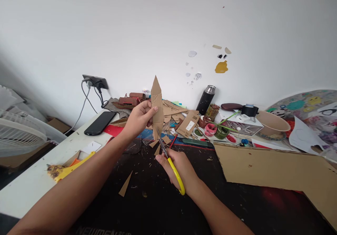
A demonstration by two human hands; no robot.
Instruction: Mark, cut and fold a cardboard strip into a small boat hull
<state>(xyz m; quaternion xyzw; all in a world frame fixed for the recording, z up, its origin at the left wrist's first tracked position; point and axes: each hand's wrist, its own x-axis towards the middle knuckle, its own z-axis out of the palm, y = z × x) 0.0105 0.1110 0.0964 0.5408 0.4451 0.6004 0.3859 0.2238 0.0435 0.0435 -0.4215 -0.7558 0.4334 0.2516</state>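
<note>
At the left we found a black phone [100, 123] lying on the white desk [34, 189], well apart from the work. On the near part of the dark mat [158, 203] lay a slim triangular offcut [125, 184], in our judgement trimming waste. At the centre, the left hand [141, 115] held the cardboard strip [157, 103] upright above the mat, thumb and fingers pinching it below its middle. The strip's top was already cut to a point, with a crease crossing beneath it. The bottom looked narrowed, but we judged its shaping unfinished: the blades of the scissors [176, 174] stood at that end. We could not tell whether they were mid-cut. The right hand [184, 166] had its fingers wrapped about the yellow handle. Further right, a labelled cardboard piece [187, 124] lay among scraps, and a large cardboard sheet [265, 163] covered part of the mat. We rated the strip beyond halfway, with its lower end outstanding.
</note>
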